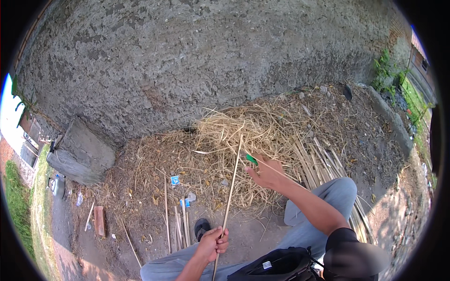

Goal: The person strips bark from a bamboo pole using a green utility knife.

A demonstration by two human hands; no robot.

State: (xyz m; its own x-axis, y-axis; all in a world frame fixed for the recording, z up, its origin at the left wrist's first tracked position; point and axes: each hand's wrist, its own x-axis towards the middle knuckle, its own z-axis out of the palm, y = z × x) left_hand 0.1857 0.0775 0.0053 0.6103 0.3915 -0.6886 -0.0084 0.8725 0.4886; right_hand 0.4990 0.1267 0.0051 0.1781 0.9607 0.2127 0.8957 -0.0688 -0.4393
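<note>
My left hand (213, 243) is closed around a long, thin bamboo strip (230, 196). The strip slants up and away from my lap, its far end over a heap of pale shavings (234, 131). To the right of that strip, my right hand (268, 173) reaches in with its thumb stretched toward it. A small green object (251, 159) shows at the right hand's fingers; its kind is unclear. Another thin pale strip runs back across that hand and along the forearm. The remaining fingers are partly hidden.
A bundle of split bamboo strips (311, 164) lies beside my right knee. More strips (182, 225) lie by my left leg. A rough grey wall (187, 70) rises ahead, with a concrete block (86, 150) at left. A brick (99, 221) and blue wrappers (175, 180) are on the ground.
</note>
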